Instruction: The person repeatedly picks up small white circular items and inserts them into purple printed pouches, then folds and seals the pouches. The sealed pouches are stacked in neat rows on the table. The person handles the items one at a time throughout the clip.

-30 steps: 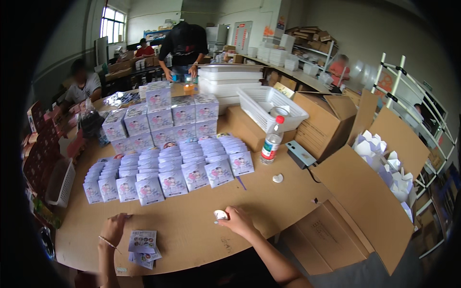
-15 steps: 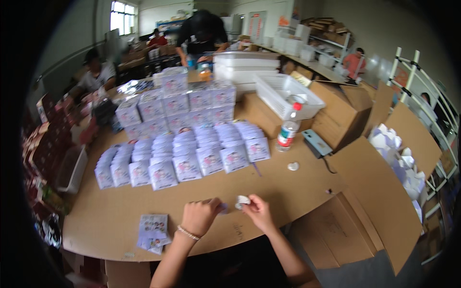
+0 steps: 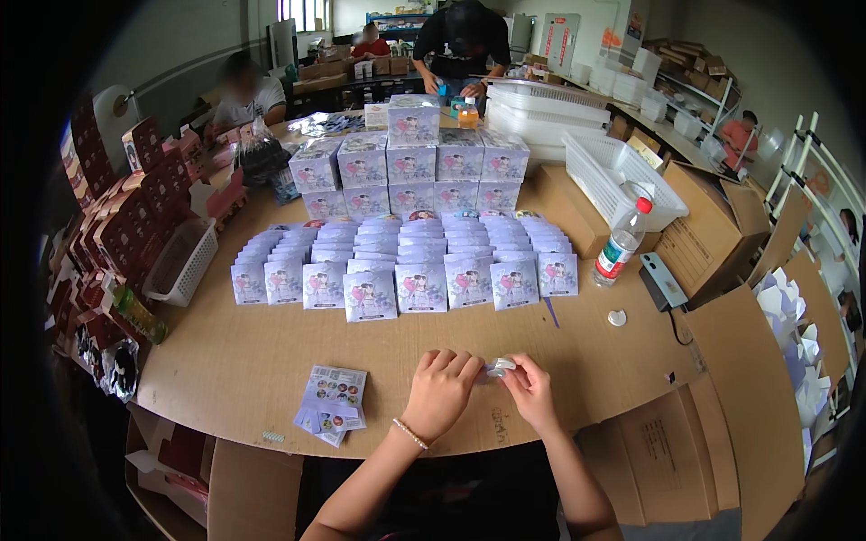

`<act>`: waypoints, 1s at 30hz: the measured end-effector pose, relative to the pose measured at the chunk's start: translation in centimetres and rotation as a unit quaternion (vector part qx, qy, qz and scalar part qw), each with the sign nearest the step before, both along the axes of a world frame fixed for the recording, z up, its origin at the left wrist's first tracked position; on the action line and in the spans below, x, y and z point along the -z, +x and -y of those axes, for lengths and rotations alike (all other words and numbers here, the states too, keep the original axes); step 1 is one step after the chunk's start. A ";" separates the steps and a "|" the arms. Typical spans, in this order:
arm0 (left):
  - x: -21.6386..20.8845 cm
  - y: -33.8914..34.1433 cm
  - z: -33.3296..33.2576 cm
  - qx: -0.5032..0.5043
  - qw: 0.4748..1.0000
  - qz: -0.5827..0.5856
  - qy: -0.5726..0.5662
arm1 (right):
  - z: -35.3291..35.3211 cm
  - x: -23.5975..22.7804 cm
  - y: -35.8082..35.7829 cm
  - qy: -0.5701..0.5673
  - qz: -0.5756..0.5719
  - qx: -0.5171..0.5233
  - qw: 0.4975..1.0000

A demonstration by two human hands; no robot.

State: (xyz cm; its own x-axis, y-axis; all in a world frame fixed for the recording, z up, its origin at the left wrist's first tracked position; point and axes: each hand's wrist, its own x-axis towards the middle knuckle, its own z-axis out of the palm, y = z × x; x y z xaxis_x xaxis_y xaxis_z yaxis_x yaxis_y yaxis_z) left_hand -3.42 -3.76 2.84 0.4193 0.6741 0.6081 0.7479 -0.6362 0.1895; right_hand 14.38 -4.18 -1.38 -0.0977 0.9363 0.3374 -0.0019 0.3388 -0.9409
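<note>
My right hand [image 3: 530, 393] pinches a small shiny white piece [image 3: 499, 366], whose exact kind I cannot make out, between thumb and fingers. My left hand [image 3: 442, 389], with a beaded bracelet on its wrist, is closed right beside that piece. What its fingertips grip is mostly hidden; a bit of purple shows there. Left of that hand, a few printed lilac packets [image 3: 332, 402] lie overlapping on the table. Beyond both hands, several rows of overlapping lilac packets [image 3: 421, 288] with a pink and blue picture lean on one another.
Stacked lilac boxes [image 3: 413, 162] stand behind the rows. To the right are a red-capped bottle [image 3: 621, 242], a white disc [image 3: 617, 317], a grey device [image 3: 663, 281] with a cable and a white basket [image 3: 622, 180]. Open cartons [image 3: 731, 379] flank the table edge. A person [image 3: 460, 50] works opposite.
My hands have come together at the small white piece; they were apart before, with a purple bit at the left fingertips. The whole view has shifted and levelled.
</note>
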 end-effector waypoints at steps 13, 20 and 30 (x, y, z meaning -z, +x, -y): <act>0.0 -0.2 -0.2 0.029 1.000 0.011 0.002 | -0.2 2.0 -0.3 0.082 0.077 0.053 0.992; -0.2 -0.4 -1.5 0.047 0.998 0.034 -0.027 | -1.3 2.3 -0.7 0.142 0.110 0.096 0.979; 0.0 -0.4 -1.6 0.039 0.997 0.056 -0.043 | -1.4 -0.4 -1.1 0.114 0.029 0.078 0.990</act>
State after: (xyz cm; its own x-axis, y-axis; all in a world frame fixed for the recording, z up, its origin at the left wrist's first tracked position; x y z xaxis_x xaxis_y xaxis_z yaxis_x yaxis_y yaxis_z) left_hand -3.81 -2.17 2.88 0.4059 0.6933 0.5955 0.6676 -0.6699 0.3249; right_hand 13.28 -2.81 -0.99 0.0177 0.8414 0.5401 0.1192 0.5346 -0.8367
